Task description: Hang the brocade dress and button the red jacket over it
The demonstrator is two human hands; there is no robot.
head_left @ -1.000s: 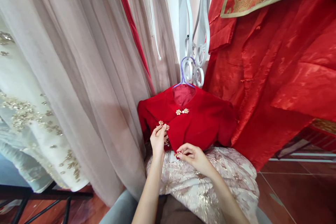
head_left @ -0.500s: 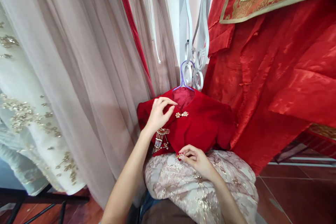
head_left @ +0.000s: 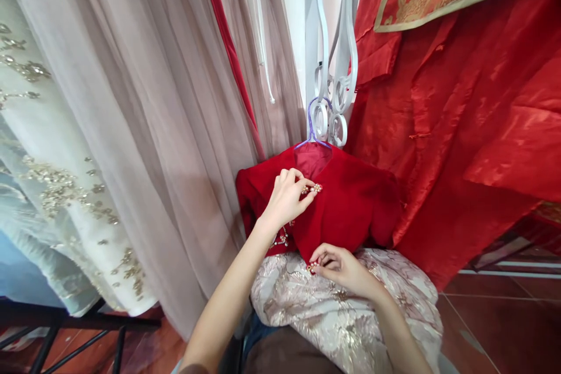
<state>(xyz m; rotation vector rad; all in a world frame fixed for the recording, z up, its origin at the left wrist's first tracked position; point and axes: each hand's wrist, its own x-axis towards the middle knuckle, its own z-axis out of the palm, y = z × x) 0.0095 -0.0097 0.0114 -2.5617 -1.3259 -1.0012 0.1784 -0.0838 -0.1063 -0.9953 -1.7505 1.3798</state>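
A short red velvet jacket (head_left: 355, 193) hangs on a purple hanger (head_left: 311, 123). My left hand (head_left: 287, 197) is at its neckline, thumb and fingertips pinching the beaded frog button (head_left: 317, 188) there; the palm side is hidden. Lower down, my right hand (head_left: 342, 269) grips a second beaded frog button (head_left: 312, 269) at the jacket's front corner, between thumb and fingers. Behind my left wrist, a beaded tassel ornament (head_left: 283, 238) on the jacket is partly covered.
Pale mauve drapes (head_left: 144, 99) hang at left beside a white gown with gold beading (head_left: 56, 187). White scrolled metalwork (head_left: 337, 96) holds the hanger. Red satin robes (head_left: 460, 105) hang at right. Brocade fabric (head_left: 403, 298) lies below the jacket.
My left hand has moved right and slightly down onto the upper frog button, closing its fingers there. My right hand keeps its hold on the lower one. The view has shifted slightly.
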